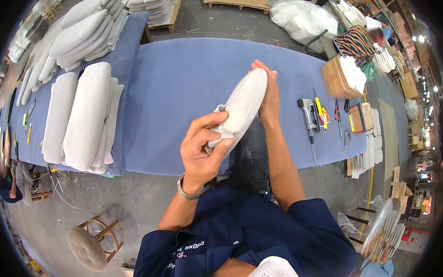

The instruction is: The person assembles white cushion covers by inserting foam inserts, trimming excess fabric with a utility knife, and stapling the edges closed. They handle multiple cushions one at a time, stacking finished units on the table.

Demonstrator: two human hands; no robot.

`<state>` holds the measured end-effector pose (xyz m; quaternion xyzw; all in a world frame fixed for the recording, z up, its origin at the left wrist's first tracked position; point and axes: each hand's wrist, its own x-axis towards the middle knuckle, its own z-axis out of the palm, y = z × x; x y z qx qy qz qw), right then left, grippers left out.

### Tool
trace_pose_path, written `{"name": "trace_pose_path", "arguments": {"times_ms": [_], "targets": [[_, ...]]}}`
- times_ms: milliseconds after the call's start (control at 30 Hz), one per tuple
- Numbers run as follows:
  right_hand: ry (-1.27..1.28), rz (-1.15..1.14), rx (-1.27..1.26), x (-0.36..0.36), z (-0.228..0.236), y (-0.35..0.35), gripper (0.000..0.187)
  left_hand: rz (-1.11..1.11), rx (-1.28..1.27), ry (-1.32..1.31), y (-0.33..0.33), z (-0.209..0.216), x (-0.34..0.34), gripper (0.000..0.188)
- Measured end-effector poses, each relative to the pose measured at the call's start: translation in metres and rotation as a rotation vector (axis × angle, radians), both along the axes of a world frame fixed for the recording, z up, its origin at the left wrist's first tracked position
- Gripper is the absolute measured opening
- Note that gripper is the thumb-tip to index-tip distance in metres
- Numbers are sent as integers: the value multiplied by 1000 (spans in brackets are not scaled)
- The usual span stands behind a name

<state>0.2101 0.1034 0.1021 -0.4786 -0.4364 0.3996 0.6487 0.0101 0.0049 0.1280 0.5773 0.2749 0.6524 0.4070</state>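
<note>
A light grey fabric cushion (247, 96), long and rounded, is tilted up above the blue-topped table. My left hand (204, 141), with a metal watch on the wrist, is closed on its lower end, and the fingers pinch the loose fabric edge there. Along the cushion's right side my right hand (269, 93) lies flat with its fingers stretched upward, the palm against the fabric. Part of that hand is hidden behind the cushion.
Grey cushions (86, 114) lie stacked at the table's left, with more piles behind. On the right of the blue table (180, 66) are a pneumatic tool (307, 115), yellow-handled scissors (321, 113) and a cardboard box (341, 78). A round stool (88, 248) stands at lower left.
</note>
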Motion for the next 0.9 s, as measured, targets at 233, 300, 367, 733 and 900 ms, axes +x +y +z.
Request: {"name": "trace_pose_path", "arguments": {"times_ms": [233,300,367,733,900], "targets": [[-96,301,-205,10,-60,-24,48,-16,72,173,18,5,29,12],[-94,322,-272,5,-45,-44,53,-1,89,229,20,6,26,13],[-72,341,-194,2,-22,-66,64,13,103,241,22,7,22,14],[-510,237,159,-19,16,-102,91,-68,202,593,49,46,-8,19],[-416,312,205,1,21,-98,75,-80,216,577,90,71,-17,19]]}}
